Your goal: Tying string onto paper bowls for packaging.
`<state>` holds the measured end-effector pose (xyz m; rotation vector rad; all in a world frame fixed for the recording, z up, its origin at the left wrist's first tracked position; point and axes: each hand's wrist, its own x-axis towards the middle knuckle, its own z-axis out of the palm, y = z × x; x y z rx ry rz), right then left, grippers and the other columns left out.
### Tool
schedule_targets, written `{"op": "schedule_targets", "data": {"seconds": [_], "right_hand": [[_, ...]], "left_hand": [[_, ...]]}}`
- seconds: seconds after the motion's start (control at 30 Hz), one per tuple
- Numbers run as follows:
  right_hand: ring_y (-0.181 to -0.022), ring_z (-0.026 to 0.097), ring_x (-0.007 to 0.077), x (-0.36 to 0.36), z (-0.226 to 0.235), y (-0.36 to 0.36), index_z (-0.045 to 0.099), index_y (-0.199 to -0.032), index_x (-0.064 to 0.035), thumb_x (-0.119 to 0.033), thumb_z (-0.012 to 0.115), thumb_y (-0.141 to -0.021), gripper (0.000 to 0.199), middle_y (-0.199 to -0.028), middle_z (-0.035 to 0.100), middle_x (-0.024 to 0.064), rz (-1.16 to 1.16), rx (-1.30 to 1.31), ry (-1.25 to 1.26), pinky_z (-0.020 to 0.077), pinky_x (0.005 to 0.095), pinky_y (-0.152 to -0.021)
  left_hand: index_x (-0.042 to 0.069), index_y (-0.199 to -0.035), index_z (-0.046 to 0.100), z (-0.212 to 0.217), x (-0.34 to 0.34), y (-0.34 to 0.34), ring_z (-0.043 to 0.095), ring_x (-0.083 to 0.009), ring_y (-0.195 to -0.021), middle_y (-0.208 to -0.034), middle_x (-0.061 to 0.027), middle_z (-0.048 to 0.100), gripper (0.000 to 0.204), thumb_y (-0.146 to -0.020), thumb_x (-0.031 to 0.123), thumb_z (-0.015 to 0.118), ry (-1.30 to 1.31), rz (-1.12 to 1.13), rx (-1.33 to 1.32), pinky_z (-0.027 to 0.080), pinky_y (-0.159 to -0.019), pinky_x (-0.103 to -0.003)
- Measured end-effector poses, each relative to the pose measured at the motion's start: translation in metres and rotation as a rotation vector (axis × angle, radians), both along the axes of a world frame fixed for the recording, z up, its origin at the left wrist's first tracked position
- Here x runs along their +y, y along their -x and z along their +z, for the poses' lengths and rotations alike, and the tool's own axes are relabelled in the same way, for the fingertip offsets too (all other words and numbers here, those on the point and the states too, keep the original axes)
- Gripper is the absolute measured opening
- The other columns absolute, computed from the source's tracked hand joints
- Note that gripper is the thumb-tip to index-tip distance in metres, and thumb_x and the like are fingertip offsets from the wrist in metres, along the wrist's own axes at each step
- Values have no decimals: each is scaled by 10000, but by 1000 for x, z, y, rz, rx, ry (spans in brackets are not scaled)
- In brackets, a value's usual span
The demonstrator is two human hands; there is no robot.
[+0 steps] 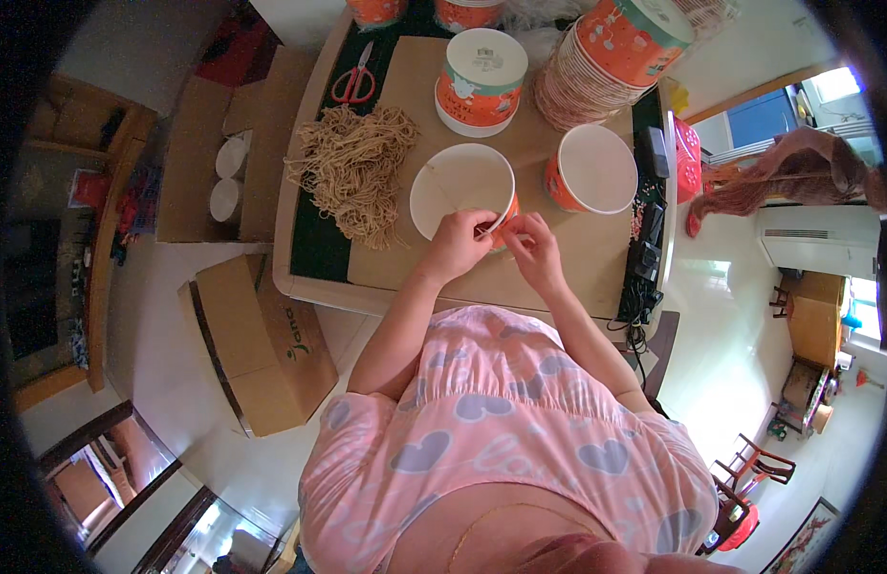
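Note:
A paper bucket [438,182] with a white inside and an orange printed outside stands near the table's front edge, its mouth toward me. My left hand [459,247] closes on its near right rim, with some fingertips hidden inside. Just right of it, my right hand [533,251] is pinched against the outer side; what lies between those fingertips is too small to make out. A thin strand of twine [445,191] runs down inside the bucket toward my left hand. Left of the bucket lies a loose heap of tan twine [355,167].
Another open bucket [596,170] stands at the right, an upturned one [481,81] behind. A tall bucket stack [606,67] leans at the back right. Red-handled scissors [354,81] lie far left. Black power strips [646,253] line the right edge. Cardboard boxes [262,349] sit on the floor.

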<state>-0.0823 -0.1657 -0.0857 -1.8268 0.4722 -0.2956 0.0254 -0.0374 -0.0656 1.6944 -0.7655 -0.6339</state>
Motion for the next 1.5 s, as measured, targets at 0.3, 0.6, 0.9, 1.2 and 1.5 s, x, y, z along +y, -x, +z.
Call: {"op": "schedule_targets", "data": {"seconds": [0.3, 0.6, 0.9, 1.2, 1.5], "right_hand": [[-812, 560, 111, -1, -3, 1, 582, -894, 0, -45, 590, -854, 61, -932, 505, 39, -1, 43, 10, 472, 225, -641], [-785, 546, 148, 0, -9, 4, 589, -845, 0, -48, 622, -801, 74, -863, 533, 70, -90, -21, -58, 461, 255, -615], [-762, 556, 146, 3, -11, 4, 587, -845, -8, -37, 614, -800, 60, -847, 551, 73, -139, -35, -53, 467, 254, -611], [-775, 574, 124, 8, 6, 3, 579, -858, -11, -29, 606, -826, 45, -857, 557, 47, -133, -15, 151, 481, 249, -648], [-691, 548, 162, 9, 4, 1, 568, -813, -13, -31, 633, -777, 77, -788, 541, 74, -170, -76, 180, 453, 267, -555]], "left_hand": [[-11, -1000, 629, 3, -3, 1, 643, -193, -756, -884, -146, 660, 244, -758, 12, 602, -86, -63, 24, 502, -678, -302], [-13, -1023, 632, 2, -4, 3, 654, -167, -803, -900, -139, 675, 259, -768, 23, 602, -72, -59, 29, 513, -722, -288], [-9, -1023, 635, 10, -6, 2, 661, -168, -772, -869, -154, 676, 265, -768, 54, 604, -119, -39, -3, 510, -692, -290], [-18, -1030, 628, 11, -6, 3, 649, -155, -795, -906, -144, 674, 273, -764, 35, 596, -100, -39, 28, 503, -714, -285], [-26, -1033, 626, 7, -7, 4, 633, -139, -809, -918, -123, 676, 260, -781, 18, 580, -52, -79, 70, 502, -730, -277]]}}
